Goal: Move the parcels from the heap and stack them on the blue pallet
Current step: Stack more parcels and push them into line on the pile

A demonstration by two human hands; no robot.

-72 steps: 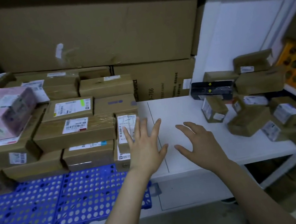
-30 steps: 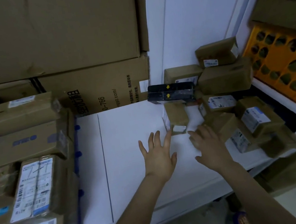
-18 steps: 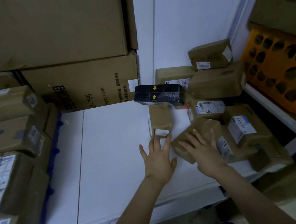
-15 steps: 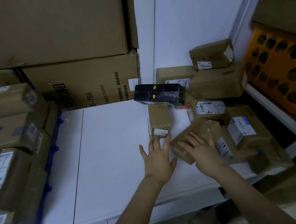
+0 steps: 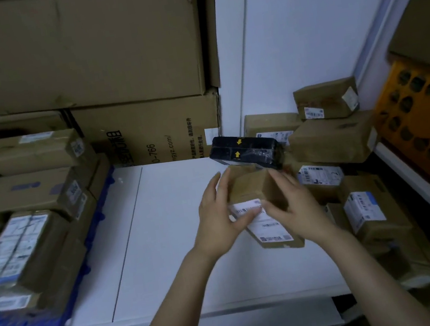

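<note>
Two hands (image 5: 216, 219) (image 5: 297, 206), one parcel (image 5: 248, 188)

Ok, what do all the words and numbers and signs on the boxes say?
"0-766": sideways on the big carton at the back.
"ngyz.com/": same carton, its start unreadable.
Chinese characters there: too blurred.
Two yellow arrows, no words: on the black box.
Label on the held parcel, gripped by left hand and right hand: barcode, print too small.
Labels on the heap parcels: too small to read.
</note>
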